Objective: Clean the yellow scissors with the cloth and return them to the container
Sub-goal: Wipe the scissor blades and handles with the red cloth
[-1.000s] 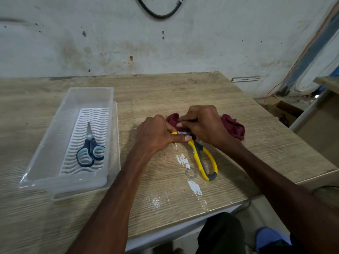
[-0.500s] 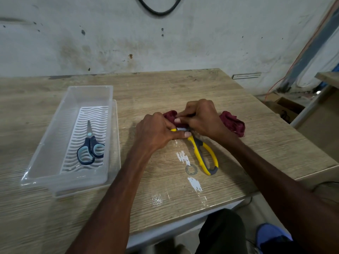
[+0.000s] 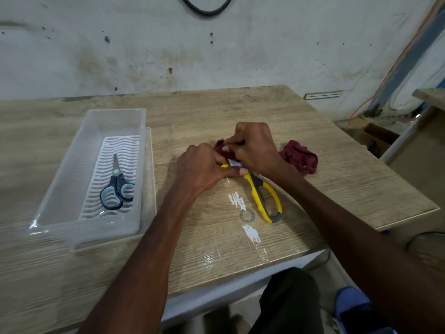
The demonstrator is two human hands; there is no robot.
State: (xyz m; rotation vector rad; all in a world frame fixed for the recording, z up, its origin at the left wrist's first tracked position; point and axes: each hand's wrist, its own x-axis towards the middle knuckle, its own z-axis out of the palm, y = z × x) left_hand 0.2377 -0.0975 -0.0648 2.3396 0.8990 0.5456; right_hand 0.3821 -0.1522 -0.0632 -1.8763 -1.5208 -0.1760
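Table (image 3: 337, 165): both hands pinch yellow scissors (image 3: 265, 196), cloth (image 3: 298, 156); right edge near.

Table (image 3: 325, 150): container (image 3: 60, 189), scissors (image 3: 265, 198), cloth (image 3: 299, 156).

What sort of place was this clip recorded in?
Probably a workshop or utility room, not a tidy home. The bare wall is stained and marked, a black cable hangs on it, an orange wire runs down the right side, and the worn wooden table has chipped white patches.

Bare forearms, no sleeves; dark trousers (image 3: 289, 302); blue shoe (image 3: 351, 302).
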